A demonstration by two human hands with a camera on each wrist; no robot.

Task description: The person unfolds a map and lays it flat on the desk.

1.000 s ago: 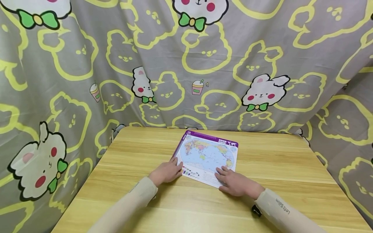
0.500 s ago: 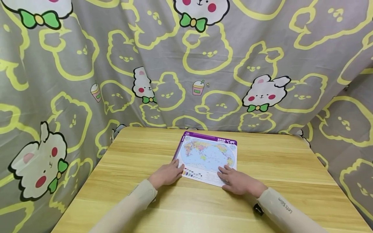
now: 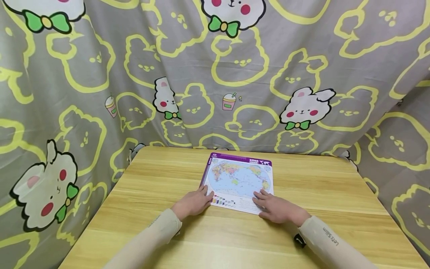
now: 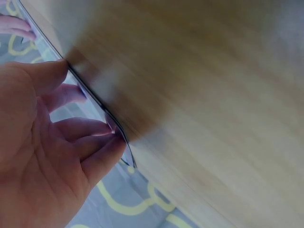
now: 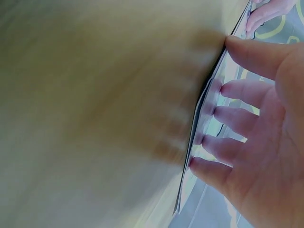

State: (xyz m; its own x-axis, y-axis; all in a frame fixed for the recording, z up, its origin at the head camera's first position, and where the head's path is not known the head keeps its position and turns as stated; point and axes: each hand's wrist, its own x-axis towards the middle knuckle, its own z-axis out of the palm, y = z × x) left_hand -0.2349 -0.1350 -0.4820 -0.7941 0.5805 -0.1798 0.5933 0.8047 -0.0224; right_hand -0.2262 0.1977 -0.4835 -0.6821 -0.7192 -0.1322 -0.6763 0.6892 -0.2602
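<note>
A world map sheet (image 3: 240, 179) with a purple border along its top and left lies flat on the wooden table. My left hand (image 3: 193, 203) rests at its near left corner. In the left wrist view, the left hand's fingertips (image 4: 111, 128) touch the sheet's surface and the thumb meets its edge. Over the near right corner, my right hand (image 3: 279, 207) spreads its fingers on the printed side. The right wrist view shows the right hand's fingertips (image 5: 204, 140) pressing the sheet near its edge, where thin layers show a slight gap.
The light wooden table (image 3: 215, 239) extends around the map on every side. Behind and beside it hangs a grey curtain (image 3: 188, 63) with yellow outlines and rabbit prints. A black band (image 3: 299, 241) shows under the right sleeve.
The map has turned slightly counterclockwise, its top edge now more level. My right hand has shifted a little to the right, while the left hand has barely moved.
</note>
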